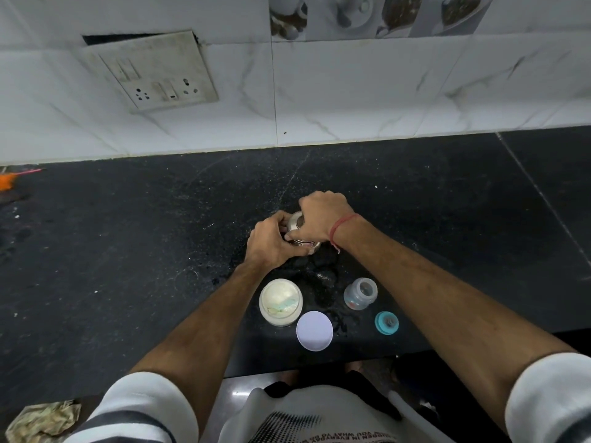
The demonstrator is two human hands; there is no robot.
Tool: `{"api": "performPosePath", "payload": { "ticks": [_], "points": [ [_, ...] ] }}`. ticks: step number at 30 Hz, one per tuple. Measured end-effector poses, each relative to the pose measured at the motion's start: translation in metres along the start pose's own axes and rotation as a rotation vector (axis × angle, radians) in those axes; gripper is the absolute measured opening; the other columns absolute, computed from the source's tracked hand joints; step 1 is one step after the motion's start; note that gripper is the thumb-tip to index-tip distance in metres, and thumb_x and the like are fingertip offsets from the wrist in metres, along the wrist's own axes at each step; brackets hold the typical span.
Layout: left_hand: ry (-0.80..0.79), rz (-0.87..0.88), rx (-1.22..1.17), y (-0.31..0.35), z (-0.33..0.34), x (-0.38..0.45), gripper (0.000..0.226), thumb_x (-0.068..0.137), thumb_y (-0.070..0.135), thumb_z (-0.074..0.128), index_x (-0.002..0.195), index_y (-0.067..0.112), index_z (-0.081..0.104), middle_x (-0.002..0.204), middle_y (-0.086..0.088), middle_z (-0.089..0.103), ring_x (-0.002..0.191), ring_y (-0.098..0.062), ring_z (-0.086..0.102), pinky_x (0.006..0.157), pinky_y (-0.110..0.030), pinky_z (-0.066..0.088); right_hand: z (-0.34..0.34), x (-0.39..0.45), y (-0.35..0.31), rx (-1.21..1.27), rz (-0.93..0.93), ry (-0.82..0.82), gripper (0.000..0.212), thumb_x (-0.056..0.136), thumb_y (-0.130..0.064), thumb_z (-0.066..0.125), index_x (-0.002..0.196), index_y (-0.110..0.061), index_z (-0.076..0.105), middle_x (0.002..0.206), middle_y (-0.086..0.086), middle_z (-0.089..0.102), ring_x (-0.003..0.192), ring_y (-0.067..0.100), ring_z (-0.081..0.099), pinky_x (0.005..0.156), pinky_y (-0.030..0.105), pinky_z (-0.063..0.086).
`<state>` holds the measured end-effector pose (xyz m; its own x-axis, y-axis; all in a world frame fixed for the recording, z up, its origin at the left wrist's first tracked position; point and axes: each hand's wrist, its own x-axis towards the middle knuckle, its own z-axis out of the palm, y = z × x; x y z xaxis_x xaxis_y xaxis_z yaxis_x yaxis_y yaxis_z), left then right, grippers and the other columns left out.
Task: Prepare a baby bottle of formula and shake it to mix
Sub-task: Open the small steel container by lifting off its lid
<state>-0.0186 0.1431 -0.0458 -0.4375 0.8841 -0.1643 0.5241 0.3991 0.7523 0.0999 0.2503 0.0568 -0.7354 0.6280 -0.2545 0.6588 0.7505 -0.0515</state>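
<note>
Both hands meet at frame centre: left hand and right hand curl their fingers round a steel container. Below right stands the open bottle, teal cap beside it.

Small clear baby bottle, uncapped, upright on the dark counter, mouth open to the view. Just to its near right, teal collar with nipple, lying apart on the counter. To the left, white formula jar, lid off, pale powder inside with a bluish scoop. Round white lid flat beside the jar's near right edge. Farther back, shiny steel container, gripped between both hands.
</note>
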Motion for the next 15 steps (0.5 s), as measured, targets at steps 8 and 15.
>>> {"api": "performPosePath", "payload": {
  "ticks": [8, 15],
  "points": [
    [-0.008, -0.026, -0.003, 0.006, -0.002, -0.004, 0.076, 0.057, 0.047, 0.11, 0.118, 0.036, 0.067, 0.099, 0.024, 0.072, 0.091, 0.014, 0.064, 0.072, -0.012, 0.045, 0.003, 0.003, -0.019, 0.069, 0.055, -0.061, 0.043, 0.082, -0.054, 0.08, 0.103, -0.017, 0.073, 0.077, -0.003, 0.057, 0.084, 0.021, 0.063, 0.077, 0.036, 0.057],
    [-0.002, 0.0, 0.015, 0.002, -0.002, -0.004, 0.079, 0.058, 0.051, 0.108, 0.123, 0.032, 0.067, 0.098, 0.023, 0.07, 0.095, -0.005, 0.071, 0.085, -0.032, 0.06, 0.004, 0.001, -0.029, 0.013, 0.022, -0.048, 0.034, 0.085, -0.049, 0.077, 0.098, -0.018, 0.072, 0.072, -0.003, 0.055, 0.077, 0.02, 0.062, 0.074, 0.035, 0.057]
  ]
}}
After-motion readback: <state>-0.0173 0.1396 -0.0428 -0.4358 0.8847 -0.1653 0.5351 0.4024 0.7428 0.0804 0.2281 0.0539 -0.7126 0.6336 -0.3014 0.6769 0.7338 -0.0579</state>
